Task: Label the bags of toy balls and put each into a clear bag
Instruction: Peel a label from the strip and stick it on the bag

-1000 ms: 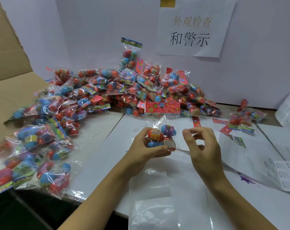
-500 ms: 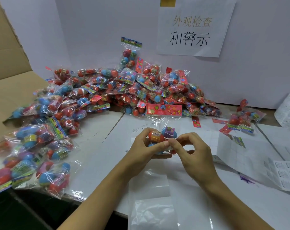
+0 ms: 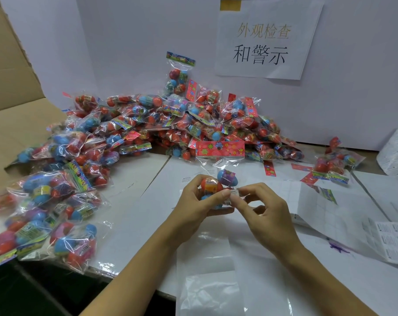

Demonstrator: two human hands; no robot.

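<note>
My left hand (image 3: pixel 199 202) grips a small bag of toy balls (image 3: pixel 218 181), orange, blue and purple, with its red flowered header card (image 3: pixel 219 148) pointing away from me. My right hand (image 3: pixel 265 207) pinches a small white label (image 3: pixel 234 193) against the bag, thumb and forefinger meeting my left thumb. Under my wrists lies a stack of empty clear bags (image 3: pixel 208 277). A large heap of more ball bags (image 3: pixel 166 124) spreads across the back and left of the table.
Label sheets (image 3: pixel 312 201) lie to the right, with printed sheets (image 3: pixel 391 242) at the right edge. A few ball bags (image 3: pixel 332 166) sit at the right back. A cardboard box flap (image 3: pixel 13 92) rises at left. A paper sign (image 3: pixel 266 37) hangs on the wall.
My right hand has moved left from a gap beside the bag onto it and now pinches the white label there. The left hand has kept its hold on the bag.
</note>
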